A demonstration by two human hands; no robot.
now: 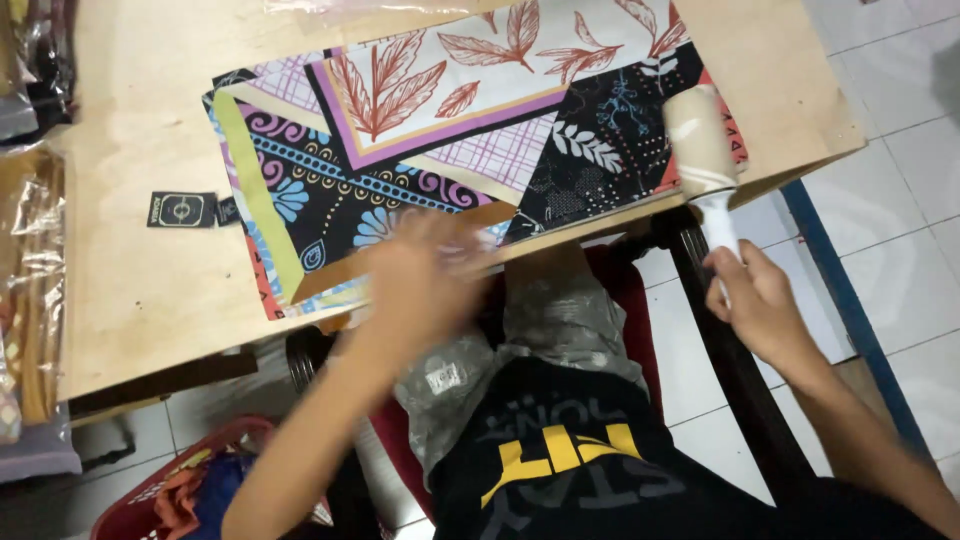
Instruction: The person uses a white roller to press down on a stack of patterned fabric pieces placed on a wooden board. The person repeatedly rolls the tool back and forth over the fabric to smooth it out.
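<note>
Looking down from the head camera, a folded patterned cloth (440, 140) lies flat on a pale plywood table (130, 280), reaching the table's near edge. Its smooth printed fabric mixes rust-red leaves on cream, purple grid patches, and black panels with blue and white motifs, edged in a yellow-green strip. The right hand (760, 300) is closed around the white plastic handle of a lint roller (700, 140), whose cylinder, wrapped in dull beige paper, rests on the cloth's right end. The left hand (420, 275) is blurred at the cloth's near edge; I cannot tell whether it is open or gripping the fabric. A small black rectangular tag (182, 209) sits on the bare wood just left of the cloth. Crinkly clear plastic bags (35, 270) are stacked along the table's left side. A red basket (150, 500) with coloured fabric sits on the tiled floor below.
</note>
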